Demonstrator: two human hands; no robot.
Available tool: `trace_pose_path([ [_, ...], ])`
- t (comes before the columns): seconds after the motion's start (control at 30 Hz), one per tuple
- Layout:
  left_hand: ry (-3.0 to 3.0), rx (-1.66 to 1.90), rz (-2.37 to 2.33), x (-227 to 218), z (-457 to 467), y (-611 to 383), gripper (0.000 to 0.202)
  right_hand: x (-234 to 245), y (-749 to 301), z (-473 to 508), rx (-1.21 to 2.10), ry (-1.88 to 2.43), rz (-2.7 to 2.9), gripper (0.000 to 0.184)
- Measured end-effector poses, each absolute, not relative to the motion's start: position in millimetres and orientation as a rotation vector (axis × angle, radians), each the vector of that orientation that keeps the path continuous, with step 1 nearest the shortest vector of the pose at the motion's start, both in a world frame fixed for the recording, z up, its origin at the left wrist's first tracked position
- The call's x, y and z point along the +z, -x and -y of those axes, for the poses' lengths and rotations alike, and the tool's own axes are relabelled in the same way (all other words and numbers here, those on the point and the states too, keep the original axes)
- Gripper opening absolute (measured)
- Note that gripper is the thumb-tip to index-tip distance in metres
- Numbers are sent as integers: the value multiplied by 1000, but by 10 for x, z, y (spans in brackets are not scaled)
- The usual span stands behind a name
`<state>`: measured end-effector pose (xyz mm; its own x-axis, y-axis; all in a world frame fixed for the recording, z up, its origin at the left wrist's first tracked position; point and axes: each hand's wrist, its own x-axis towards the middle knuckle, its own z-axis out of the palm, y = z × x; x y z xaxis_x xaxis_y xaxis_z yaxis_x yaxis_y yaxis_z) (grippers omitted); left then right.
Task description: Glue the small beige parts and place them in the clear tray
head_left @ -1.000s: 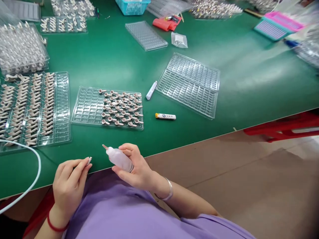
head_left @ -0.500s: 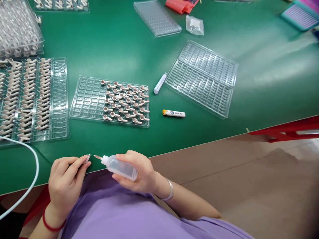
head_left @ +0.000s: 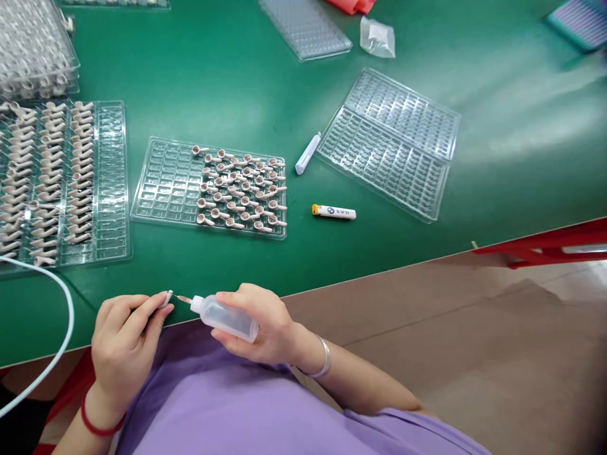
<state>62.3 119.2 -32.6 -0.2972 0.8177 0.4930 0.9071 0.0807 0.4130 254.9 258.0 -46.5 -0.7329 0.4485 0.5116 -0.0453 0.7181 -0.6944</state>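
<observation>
Between thumb and fingertips, my left hand (head_left: 124, 335) pinches a small white plastic part (head_left: 167, 298) just over the table's near edge. My right hand (head_left: 265, 325) is wrapped round a translucent squeeze bottle (head_left: 226, 317) with a white cap. The bottle lies nearly level, and its thin needle tip (head_left: 184, 299) points left at the part. Whether the needle touches the part, I cannot make out. Beyond my hands, a clear tray (head_left: 161, 183) carries many small white parts with round cups and stems in its right half.
On the green table (head_left: 227, 82), a larger filled tray (head_left: 111, 189) and stacked trays (head_left: 38, 50) stand at left. To the right are a white lighter (head_left: 334, 212), a small white tube (head_left: 308, 153) and a clear tray (head_left: 389, 145). A white cable (head_left: 66, 316) curves past my left hand.
The view has shifted slightly, so the things on the table sit a little higher in the picture. Both hands keep nearly the same pose, with the needle still at the small part.
</observation>
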Motion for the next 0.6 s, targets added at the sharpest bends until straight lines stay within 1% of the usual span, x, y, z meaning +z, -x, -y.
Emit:
trace_pose_path([
  [0.23,1782,-1003,2198,-321,-1182,-623,28,-440,-2528,-2579,896,311,2234,42],
  [0.43,1803,-991,2186,-320,-1188,-624,31,-438,-2531,-2583,906,301,2233,42],
  [0.6,1806,-991,2183,-315,-1189,-629,30,-445,-2543,-2588,908,298,2226,45],
])
